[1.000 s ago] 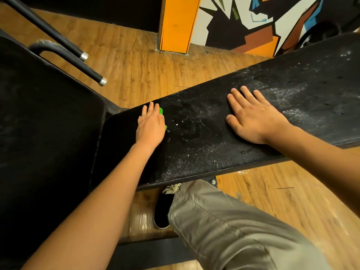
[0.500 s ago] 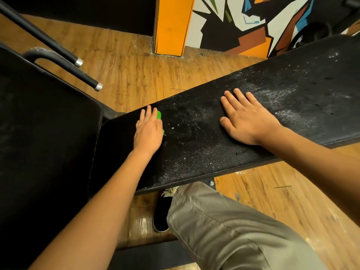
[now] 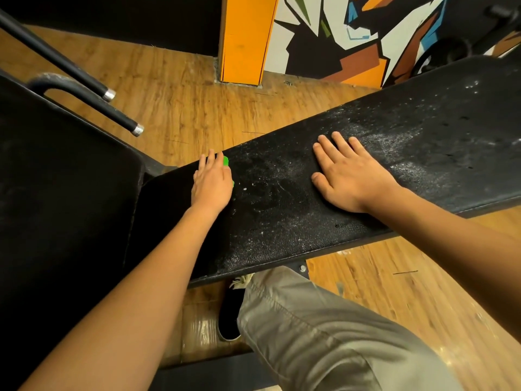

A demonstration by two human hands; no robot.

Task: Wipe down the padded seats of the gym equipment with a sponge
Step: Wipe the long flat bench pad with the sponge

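Sponge (image 3: 225,161): green, almost wholly covered by the left hand (image 3: 211,183). Only two slivers show, both along the hand's right edge, one beside the index finger and one lower by the thumb side. Long axis cannot be told; the visible green runs roughly along the hand's length. It lies on the near-left end of the bench pad (image 3: 282,221), close to the pad's far edge.

Left hand: palm down on the sponge, fingers straight and held together, pointing away from the person toward the far edge.

Right hand (image 3: 349,176): well apart, further right on the same pad, palm flat, fingers straight and slightly spread, thumb out to the left. It holds nothing.

Bench pad: black, textured, long axis from lower left to upper right. Whitish speckled residue covers the stretch between the hands and on past the right hand.

Second black pad (image 3: 64,207) stands just left of the bench's end. Two black bars with silver end caps (image 3: 124,119) stand behind it. Below the bench: khaki trouser leg (image 3: 324,334), black shoe (image 3: 229,311), wooden floor (image 3: 183,108). Beyond: orange pillar (image 3: 245,38), painted wall mural (image 3: 352,32).
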